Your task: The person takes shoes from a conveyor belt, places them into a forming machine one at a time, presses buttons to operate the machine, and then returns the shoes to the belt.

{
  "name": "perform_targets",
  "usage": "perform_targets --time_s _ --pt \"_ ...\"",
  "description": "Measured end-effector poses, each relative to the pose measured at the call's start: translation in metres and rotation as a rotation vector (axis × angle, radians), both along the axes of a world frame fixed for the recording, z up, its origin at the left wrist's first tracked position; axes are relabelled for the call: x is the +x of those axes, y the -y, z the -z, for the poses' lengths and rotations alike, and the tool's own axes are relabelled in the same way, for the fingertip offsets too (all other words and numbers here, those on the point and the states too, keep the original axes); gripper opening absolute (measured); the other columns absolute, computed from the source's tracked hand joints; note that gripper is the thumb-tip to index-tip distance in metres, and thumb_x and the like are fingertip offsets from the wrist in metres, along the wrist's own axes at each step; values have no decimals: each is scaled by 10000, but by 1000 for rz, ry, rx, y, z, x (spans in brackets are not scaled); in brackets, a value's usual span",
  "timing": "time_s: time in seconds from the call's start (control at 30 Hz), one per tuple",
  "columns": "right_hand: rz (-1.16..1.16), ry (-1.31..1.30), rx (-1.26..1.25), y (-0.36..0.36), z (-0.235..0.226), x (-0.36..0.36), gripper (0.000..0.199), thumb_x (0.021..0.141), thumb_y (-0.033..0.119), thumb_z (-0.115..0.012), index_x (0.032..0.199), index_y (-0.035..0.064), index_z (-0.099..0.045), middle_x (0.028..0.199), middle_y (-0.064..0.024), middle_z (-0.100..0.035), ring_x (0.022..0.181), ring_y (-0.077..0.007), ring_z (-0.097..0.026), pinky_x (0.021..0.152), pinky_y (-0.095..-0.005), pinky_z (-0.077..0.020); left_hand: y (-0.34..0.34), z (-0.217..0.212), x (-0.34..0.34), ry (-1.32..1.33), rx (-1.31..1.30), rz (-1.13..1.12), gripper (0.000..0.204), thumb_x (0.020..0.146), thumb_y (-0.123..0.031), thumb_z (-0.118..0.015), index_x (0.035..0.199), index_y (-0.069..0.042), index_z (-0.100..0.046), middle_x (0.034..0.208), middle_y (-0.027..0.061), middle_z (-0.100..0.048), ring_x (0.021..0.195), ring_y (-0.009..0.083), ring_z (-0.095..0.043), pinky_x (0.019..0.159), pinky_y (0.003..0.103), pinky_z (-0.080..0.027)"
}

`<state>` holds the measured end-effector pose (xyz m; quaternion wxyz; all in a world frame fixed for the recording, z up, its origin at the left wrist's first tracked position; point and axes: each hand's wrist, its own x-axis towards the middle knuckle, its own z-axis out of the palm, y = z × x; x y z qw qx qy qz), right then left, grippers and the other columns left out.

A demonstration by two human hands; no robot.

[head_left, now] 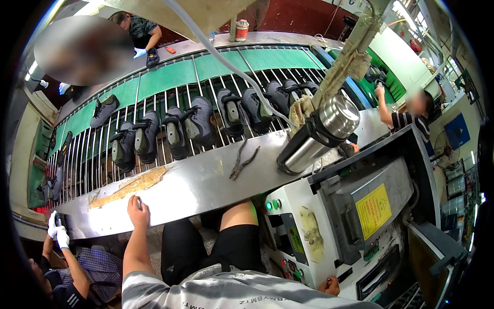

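Observation:
My left hand rests at the near edge of the metal ledge, its fingers curled closed. A small dark spot shows between thumb and finger, too small to name. Low on the right, my right hand is beside the white machine, partly hidden by my shirt. Its fingers are bent closed, and what they hold, if anything, cannot be seen. Beyond the ledge, several dark grey shoes lean in a row on metal rods. Pliers with spread handles lie on the ledge.
A large steel flask leans at the ledge's right end, near a grimy post. A green conveyor belt runs behind the rods. At lower left, a co-worker's white-gloved hands hold a dark shoe. Other people work at the far left and right.

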<state>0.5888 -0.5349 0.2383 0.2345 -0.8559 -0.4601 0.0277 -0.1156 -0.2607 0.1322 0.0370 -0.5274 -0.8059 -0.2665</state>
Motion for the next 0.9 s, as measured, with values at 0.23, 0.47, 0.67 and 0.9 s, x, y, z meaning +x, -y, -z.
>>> perform_targets --time_s 0.23,0.47,0.67,0.9 --pt "-188 367 144 -9 8 -4 149 735 52 -546 884 60 -543 588 -115 -456 488 -319 -472 484 -430 -378 6 2 -8 3 29 -3 336 775 -89 -613 1105 -28 -597 1284 181 -557 1210 378 -492 1029 460 -374" --pt "-259 445 136 5 27 17 175 787 84 -559 959 85 -529 663 -108 -504 597 -343 -528 570 -454 -406 14 12 -14 15 106 24 310 793 -84 -577 1091 -7 -611 1262 184 -581 1238 369 -482 1058 450 -350" --pt "-112 208 172 -7 17 7 132 778 83 -599 904 85 -557 619 -98 -517 596 -316 -559 568 -422 -431 21 20 -25 20 119 49 336 796 -85 -570 1116 4 -619 1277 200 -581 1236 384 -488 1068 447 -360" --pt "-97 256 229 -7 19 7 123 768 106 -617 886 87 -586 611 -95 -544 592 -303 -577 575 -410 -449 34 11 -28 122 52 95 334 802 -105 -565 1111 8 -628 1316 197 -558 1290 378 -438 1097 438 -331"
